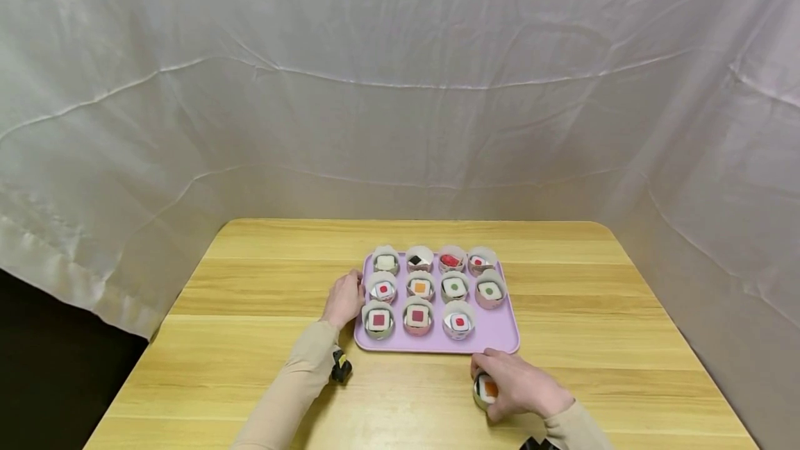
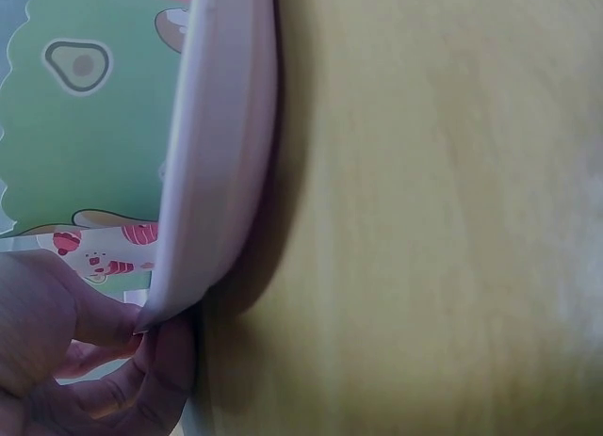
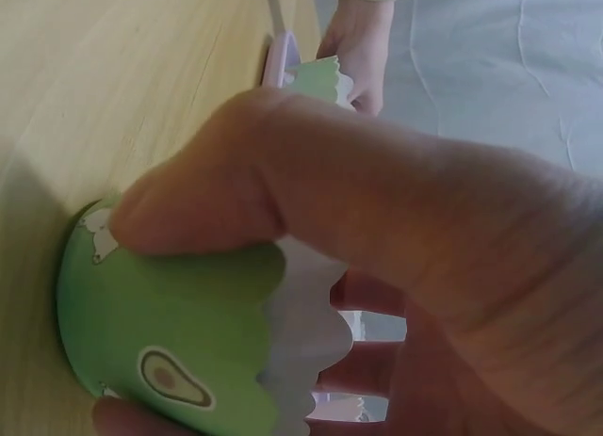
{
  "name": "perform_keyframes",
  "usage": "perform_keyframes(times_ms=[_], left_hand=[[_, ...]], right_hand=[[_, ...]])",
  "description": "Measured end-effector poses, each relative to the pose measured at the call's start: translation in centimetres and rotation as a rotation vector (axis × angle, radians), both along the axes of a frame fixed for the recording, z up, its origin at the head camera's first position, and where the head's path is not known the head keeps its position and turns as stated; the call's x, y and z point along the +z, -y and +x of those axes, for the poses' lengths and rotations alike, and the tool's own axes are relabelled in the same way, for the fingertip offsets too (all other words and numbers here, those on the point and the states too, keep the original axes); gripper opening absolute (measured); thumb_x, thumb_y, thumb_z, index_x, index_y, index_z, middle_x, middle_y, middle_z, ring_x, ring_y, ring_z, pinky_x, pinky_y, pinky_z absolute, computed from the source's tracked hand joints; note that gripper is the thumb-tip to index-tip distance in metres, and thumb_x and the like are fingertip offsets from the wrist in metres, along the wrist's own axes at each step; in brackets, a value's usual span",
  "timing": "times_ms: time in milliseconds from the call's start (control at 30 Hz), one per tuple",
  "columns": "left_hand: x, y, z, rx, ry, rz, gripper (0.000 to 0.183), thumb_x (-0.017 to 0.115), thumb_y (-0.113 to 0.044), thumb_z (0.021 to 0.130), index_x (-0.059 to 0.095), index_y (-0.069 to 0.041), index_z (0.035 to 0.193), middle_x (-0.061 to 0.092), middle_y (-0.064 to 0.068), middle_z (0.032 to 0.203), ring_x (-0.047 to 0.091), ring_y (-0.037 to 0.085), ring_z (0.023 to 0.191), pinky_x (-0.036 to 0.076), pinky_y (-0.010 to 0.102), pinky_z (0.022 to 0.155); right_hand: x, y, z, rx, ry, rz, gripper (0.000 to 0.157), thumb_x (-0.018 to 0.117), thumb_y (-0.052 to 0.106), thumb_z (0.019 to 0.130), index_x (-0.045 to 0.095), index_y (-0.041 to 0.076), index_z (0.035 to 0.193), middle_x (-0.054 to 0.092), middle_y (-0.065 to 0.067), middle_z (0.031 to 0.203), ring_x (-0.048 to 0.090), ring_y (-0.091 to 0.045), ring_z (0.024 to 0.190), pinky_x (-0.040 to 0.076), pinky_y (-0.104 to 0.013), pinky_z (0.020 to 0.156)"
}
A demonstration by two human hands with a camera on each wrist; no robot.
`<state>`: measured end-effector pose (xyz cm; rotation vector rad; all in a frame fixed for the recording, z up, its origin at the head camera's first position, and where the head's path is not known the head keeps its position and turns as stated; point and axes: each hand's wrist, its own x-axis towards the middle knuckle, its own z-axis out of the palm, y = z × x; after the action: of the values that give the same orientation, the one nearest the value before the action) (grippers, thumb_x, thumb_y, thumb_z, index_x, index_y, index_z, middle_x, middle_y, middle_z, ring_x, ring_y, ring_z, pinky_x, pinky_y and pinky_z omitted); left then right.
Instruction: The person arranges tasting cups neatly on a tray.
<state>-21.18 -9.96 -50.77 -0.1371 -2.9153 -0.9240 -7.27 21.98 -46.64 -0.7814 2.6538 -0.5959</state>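
Observation:
A lilac tray [image 1: 496, 332] lies on the wooden table, bearing several paper baking cups in rows. Each cup holds a small piece, mostly pale with a coloured square or dot on top. My left hand [image 1: 345, 298] pinches the tray's left rim [image 2: 221, 125] between thumb and fingers. In front of the tray's right corner, my right hand [image 1: 523, 384] grips a green paper baking cup [image 3: 179, 314] with avocado prints and a scalloped edge. Inside that cup sits a white piece with an orange top [image 1: 490, 387]. The cup's base is at the tabletop; whether it touches, I cannot tell.
The front row on the tray has a green cup [image 1: 378, 333], a pink cup [image 1: 417, 328] and a pale cup [image 1: 459, 333]. Bare tray surface shows at its front right. White curtains [image 1: 425, 123] hang behind and beside the wooden table [image 1: 587, 297].

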Motion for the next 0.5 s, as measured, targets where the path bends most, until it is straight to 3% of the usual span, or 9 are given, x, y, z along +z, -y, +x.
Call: perform_keyframes(times_ms=[200, 500], left_hand=[[0.03, -0.03, 0.06, -0.002, 0.007, -0.002, 0.025, 0.058, -0.003, 0.097, 0.061, 0.006, 0.120, 0.069, 0.027, 0.110, 0.067, 0.040, 0.104, 0.056, 0.051, 0.093], [-0.02, 0.00, 0.09, -0.005, 0.004, -0.011, 0.024, 0.058, -0.003, 0.097, 0.061, 0.006, 0.119, 0.069, 0.026, 0.110, 0.067, 0.040, 0.103, 0.057, 0.050, 0.092]], right_hand=[[0.11, -0.23, 0.07, -0.038, 0.040, -0.021, 0.049, 0.080, 0.011, 0.055, 0.057, 0.023, 0.096, 0.055, 0.009, 0.089, 0.046, -0.004, 0.076, 0.042, -0.020, 0.065], [-0.04, -0.70, 0.03, -0.043, -0.030, -0.066, 0.049, 0.080, 0.011, 0.054, 0.059, 0.023, 0.097, 0.056, 0.010, 0.088, 0.048, -0.002, 0.077, 0.044, -0.019, 0.066]])
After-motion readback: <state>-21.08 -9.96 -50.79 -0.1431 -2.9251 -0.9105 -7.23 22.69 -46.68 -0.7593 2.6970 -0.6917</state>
